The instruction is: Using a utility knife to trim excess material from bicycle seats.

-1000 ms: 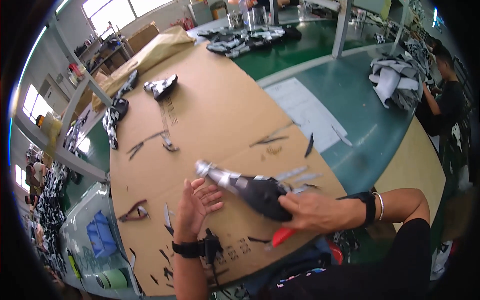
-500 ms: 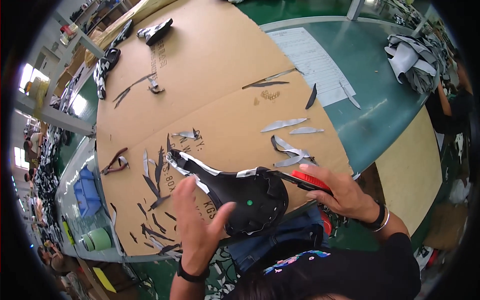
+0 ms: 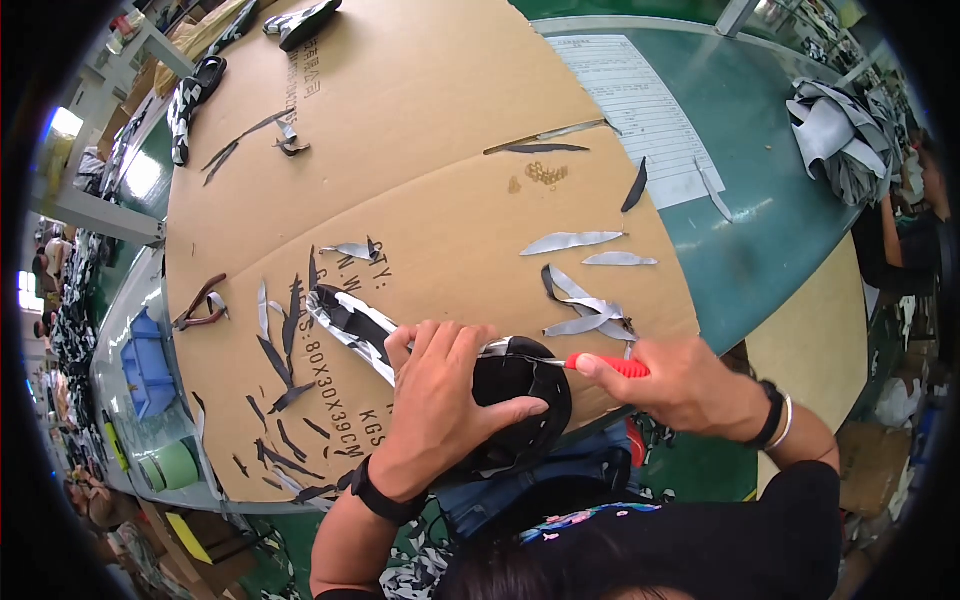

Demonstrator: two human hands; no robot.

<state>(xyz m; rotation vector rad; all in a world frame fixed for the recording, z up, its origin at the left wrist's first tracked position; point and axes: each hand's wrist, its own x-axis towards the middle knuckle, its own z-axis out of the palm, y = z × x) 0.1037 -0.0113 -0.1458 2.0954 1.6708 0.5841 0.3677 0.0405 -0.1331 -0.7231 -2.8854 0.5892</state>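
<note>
A bicycle saddle (image 3: 506, 382), black underside up with a black-and-white patterned cover wrapped round its rim, lies at the near edge of the cardboard. My left hand (image 3: 437, 405) is closed over its middle, thumb across the black underside and fingers at the far rim. Closed in my right hand (image 3: 688, 390) is a red-handled tool (image 3: 612, 365) with a thin metal shaft. Its tip meets the rim at the saddle's wide end; whether it is a blade or a point cannot be made out. Dark and grey offcut strips (image 3: 590, 315) lie beyond my right hand.
Pliers (image 3: 205, 305) and more dark scraps lie on the cardboard (image 3: 420, 130) to the left. Past its left edge are a blue bin (image 3: 148, 365) and a green jar (image 3: 168, 467). More patterned saddles (image 3: 190, 108) are at far left; a grey material pile (image 3: 845, 135) sits right, near another person.
My left hand has come down from above the saddle and taken hold of its middle. My right hand has turned the red-handled tool, bringing its tip to the rim.
</note>
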